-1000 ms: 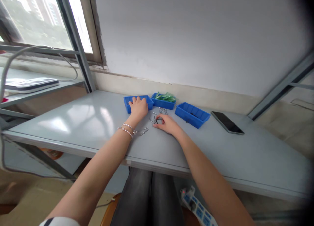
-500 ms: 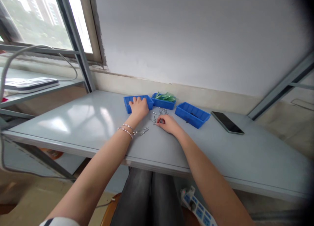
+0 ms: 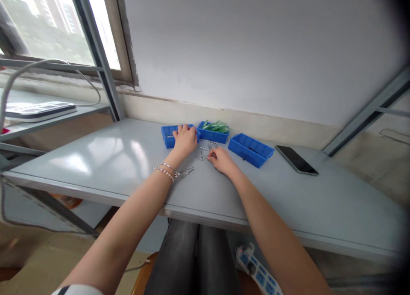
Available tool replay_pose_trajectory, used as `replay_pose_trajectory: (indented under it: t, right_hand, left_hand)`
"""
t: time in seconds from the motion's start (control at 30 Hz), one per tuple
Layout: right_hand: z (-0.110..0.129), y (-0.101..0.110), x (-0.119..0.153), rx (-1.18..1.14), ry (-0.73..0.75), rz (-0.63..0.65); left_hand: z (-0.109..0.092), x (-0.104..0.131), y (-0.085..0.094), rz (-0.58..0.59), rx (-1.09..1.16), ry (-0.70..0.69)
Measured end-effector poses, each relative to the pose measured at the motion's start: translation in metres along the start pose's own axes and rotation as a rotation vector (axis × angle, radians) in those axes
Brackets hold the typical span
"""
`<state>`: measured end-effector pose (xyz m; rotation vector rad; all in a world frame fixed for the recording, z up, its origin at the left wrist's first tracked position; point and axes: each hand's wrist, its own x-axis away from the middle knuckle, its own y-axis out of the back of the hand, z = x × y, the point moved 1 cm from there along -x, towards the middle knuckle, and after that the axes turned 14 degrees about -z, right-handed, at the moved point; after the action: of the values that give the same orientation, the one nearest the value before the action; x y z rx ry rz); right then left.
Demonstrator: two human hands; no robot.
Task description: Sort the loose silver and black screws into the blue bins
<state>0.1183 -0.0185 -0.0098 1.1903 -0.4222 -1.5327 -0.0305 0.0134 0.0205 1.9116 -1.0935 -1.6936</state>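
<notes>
My left hand (image 3: 185, 140) reaches over the left blue bin (image 3: 167, 137), its fingers bent down inside; the fingertips are hidden. To the right, my right hand (image 3: 221, 160) rests low over the tabletop, thumb and fingers pinched around a small metal piece (image 3: 208, 157). Several thin metal screws or pins (image 3: 205, 148) lie on the table between the hands and the bins. More metal pieces (image 3: 188, 171) lie beside my left wrist. The middle blue bin (image 3: 214, 137) holds green plastic packets (image 3: 218, 126). Small dark items lie in the right blue bin (image 3: 251, 150).
A black phone (image 3: 296, 160) lies on the grey table (image 3: 128, 171) at the right. Metal frame posts (image 3: 102, 68) stand at both sides. At the left, a white device (image 3: 41, 110) sits on a side shelf, and a power strip (image 3: 259, 273) is below the table.
My left hand has shifted slightly right over the left bin. My right hand's fingers have turned and drawn together, and the round opening between them no longer shows.
</notes>
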Motion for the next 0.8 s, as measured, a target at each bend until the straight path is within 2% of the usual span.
replay_pose_trajectory:
  t: [0.13,0.33,0.6,0.8]
  right_hand:
    - [0.001,0.002,-0.002,-0.033,-0.014,-0.006]
    - [0.001,0.004,-0.002,-0.081,-0.053,0.012]
    - [0.0,0.003,-0.003,-0.056,-0.032,-0.007]
    - [-0.006,0.004,-0.002,-0.012,-0.044,-0.099]
  left_hand:
    - [-0.01,0.002,-0.005,0.103,0.142,-0.106]
    - [-0.019,0.008,-0.014,0.25,0.204,-0.205]
    - [-0.021,0.009,-0.019,0.299,0.349,-0.271]
    - [-0.019,0.009,-0.023,0.282,0.335,-0.274]
